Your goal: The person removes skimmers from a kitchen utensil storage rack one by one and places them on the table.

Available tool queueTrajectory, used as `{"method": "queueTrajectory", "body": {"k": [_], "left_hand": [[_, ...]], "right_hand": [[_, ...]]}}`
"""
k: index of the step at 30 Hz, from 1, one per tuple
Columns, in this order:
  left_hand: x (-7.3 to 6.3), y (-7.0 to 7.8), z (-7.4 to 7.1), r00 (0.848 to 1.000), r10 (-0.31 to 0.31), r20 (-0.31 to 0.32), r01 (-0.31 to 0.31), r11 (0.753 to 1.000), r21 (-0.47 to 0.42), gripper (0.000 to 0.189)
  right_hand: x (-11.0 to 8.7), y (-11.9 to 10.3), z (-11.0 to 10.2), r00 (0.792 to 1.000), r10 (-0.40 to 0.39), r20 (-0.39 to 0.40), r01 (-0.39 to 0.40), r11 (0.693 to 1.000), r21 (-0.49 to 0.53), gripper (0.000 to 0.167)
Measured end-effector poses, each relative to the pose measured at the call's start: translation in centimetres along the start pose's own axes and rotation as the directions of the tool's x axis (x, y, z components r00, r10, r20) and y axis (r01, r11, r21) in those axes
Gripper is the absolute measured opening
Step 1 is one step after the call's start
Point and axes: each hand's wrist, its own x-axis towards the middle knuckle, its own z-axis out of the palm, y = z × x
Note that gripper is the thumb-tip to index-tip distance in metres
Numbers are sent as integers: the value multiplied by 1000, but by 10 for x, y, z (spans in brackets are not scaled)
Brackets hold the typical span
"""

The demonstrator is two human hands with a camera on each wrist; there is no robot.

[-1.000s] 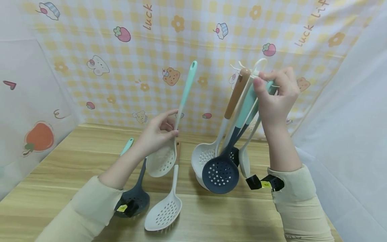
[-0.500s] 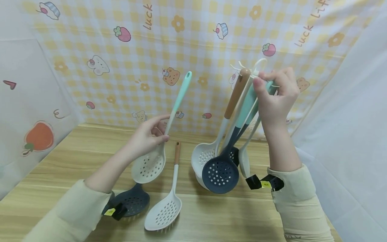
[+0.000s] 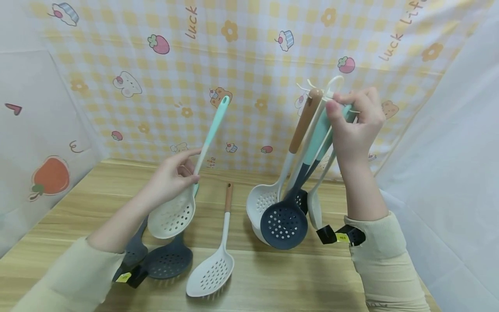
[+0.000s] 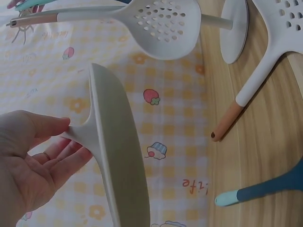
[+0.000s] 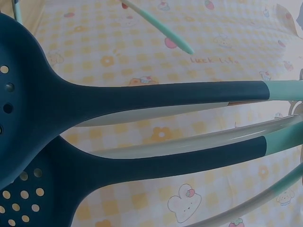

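Note:
My left hand [image 3: 173,177] pinches a cream skimmer [image 3: 171,219] with a mint handle by its shaft, bowl hanging down above the table. In the left wrist view its bowl [image 4: 120,151] appears side-on beside the fingers. At the right, my right hand [image 3: 358,119] pinches the top of a white utensil stand [image 3: 336,81], just below its loop. From the stand hang a dark blue skimmer [image 3: 284,225] with a mint handle, a white slotted ladle [image 3: 260,201] with a brown handle, and a cream spoon [image 3: 315,210]. The right wrist view shows two dark blue utensils [image 5: 165,99] close up.
On the wooden table [image 3: 265,277] lie a white slotted spoon [image 3: 212,273] with a brown handle and a dark skimmer [image 3: 169,260]. Another dark utensil [image 3: 135,249] is partly hidden by the left sleeve. A checked cloth [image 3: 249,56] hangs behind.
My left hand has moved left and slightly down with the cream skimmer, away from the stand. My right hand stays at the stand's top.

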Motion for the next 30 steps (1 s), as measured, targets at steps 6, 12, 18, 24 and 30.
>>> {"method": "queueTrajectory", "body": {"k": [6, 12, 18, 24, 30], "left_hand": [[-6, -4, -8, 999, -25, -25, 27, 996, 90, 64], [-14, -7, -15, 997, -60, -40, 65, 989, 133, 65], [-22, -11, -23, 997, -64, -51, 72, 983, 168, 64], [-30, -20, -31, 994, -90, -54, 99, 978, 184, 63], [-36, -26, -40, 991, -128, -45, 135, 969, 208, 63]], "right_hand": [[0, 0, 0, 1000, 0, 2, 0, 1000, 1, 78], [-1, 1, 0, 1000, -6, 0, 6, 1000, -7, 77], [0, 1, -1, 1000, -2, 2, 2, 1000, -7, 77], [0, 1, 0, 1000, -9, -3, 9, 1000, -14, 78], [0, 1, 0, 1000, -15, -5, 15, 1000, -12, 78]]}}
